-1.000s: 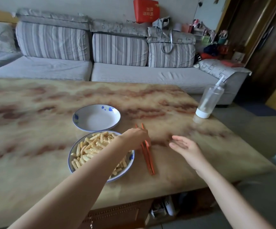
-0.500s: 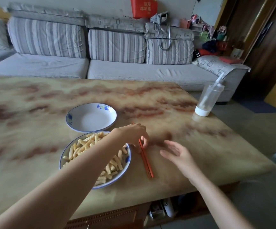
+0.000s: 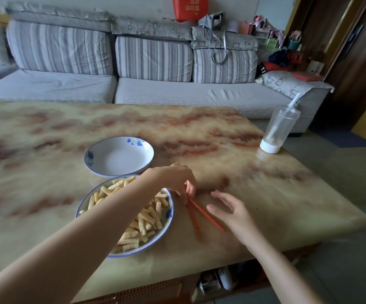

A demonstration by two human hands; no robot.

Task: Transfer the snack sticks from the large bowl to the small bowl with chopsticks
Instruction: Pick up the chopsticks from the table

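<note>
Behind the table [image 3: 243, 172] runs a grey striped sofa [image 3: 177, 95]. On the marbled tabletop the large bowl [image 3: 169, 212] sits near the front edge, heaped with pale ridged snack sticks [image 3: 149, 218]; the small bowl [image 3: 120, 156] lies just behind it, its rim almost touching. A clear bottle [image 3: 280, 130] with a straw stands at the far right edge. The left hand [image 3: 175, 178] reaches across the large bowl, fingers curled down, pinching the upper ends of the red chopsticks [image 3: 206, 215], which splay in a V on the table right of the bowl. The right hand [image 3: 232, 212] hovers beside them, fingers loose and spread, holding nothing.
</note>
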